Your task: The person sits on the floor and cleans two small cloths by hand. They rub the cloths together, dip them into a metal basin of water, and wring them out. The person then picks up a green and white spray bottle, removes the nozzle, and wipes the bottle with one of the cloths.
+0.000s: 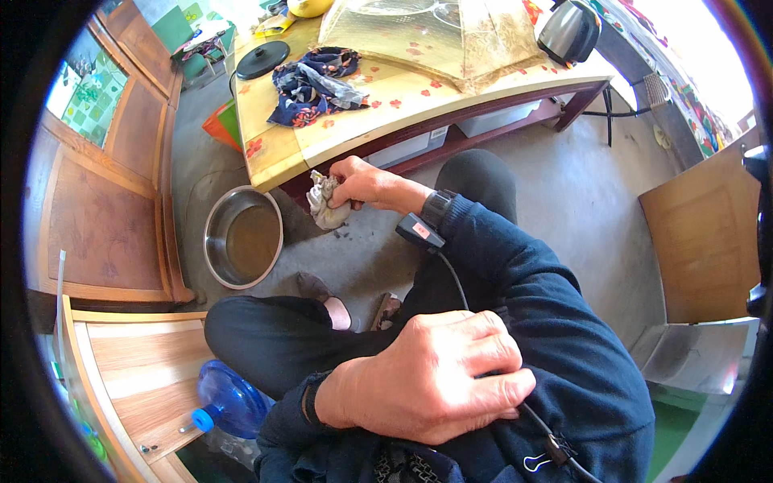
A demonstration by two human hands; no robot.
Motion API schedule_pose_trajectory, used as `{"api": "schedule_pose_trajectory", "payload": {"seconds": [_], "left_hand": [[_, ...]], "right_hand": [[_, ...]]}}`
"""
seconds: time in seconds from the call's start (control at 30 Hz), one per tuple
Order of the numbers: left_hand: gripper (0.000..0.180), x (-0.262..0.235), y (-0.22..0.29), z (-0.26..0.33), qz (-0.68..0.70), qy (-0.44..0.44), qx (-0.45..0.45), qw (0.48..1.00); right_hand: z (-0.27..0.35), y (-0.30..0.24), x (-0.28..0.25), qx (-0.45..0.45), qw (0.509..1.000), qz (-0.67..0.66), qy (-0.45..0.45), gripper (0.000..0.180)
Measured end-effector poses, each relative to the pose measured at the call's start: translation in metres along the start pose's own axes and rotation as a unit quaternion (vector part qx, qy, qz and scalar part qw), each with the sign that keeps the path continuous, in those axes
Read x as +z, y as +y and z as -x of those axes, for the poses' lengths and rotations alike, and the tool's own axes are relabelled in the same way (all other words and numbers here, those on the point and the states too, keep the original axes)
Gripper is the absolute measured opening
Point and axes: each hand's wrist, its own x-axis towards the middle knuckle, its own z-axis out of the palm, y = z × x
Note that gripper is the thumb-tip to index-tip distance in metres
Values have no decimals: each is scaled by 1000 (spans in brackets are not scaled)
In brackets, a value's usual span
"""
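My right hand [364, 183] is closed around a crumpled grey-white rag [325, 203], just off the near edge of the table and above the floor. On that wrist are a black band and a small black device [420, 232] with a cable. Close to my body, my left hand [439, 378] is closed over the right sleeve and the cable [538, 420]; what its fingers grip is hidden. To the left of the rag, a steel basin [279, 233] of murky water stands on the floor. Small dark bits [342, 235] lie on the floor below the rag.
On the flower-patterned table [386, 111] are a dark patterned cloth [318, 84], a black lid [262, 59], a mesh food cover [419, 36] and a kettle [568, 32]. A blue water jug [229, 398] stands at lower left beside a wooden cabinet [145, 362]. Plastic bins [411, 149] sit under the table.
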Motion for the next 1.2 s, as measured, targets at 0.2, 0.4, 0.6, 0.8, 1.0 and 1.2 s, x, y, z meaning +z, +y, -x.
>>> {"api": "schedule_pose_trajectory", "payload": {"seconds": [0.2, 0.4, 0.6, 0.8, 1.0, 1.2], "left_hand": [[23, 10, 3, -23, 19, -36, 6, 999], [17, 24, 15, -41, 120, -15, -22, 992], [20, 32, 1, -55, 118, -8, -38, 992], [33, 25, -6, -57, 139, -21, -38, 989], [36, 16, -5, -52, 105, -22, -87, 990], [39, 9, -14, -39, 115, 9, -112, 987]], "right_hand": [[0, 2, -2, -27, 1000, -14, -5, 22], [4, -1, -7, -33, 999, -20, -9, 23], [12, -4, -11, -40, 999, -32, -9, 25], [11, -6, -8, -26, 999, 13, -29, 31], [10, -7, -5, -28, 999, 31, -30, 35], [5, -3, -3, -12, 999, 41, -21, 33]]}}
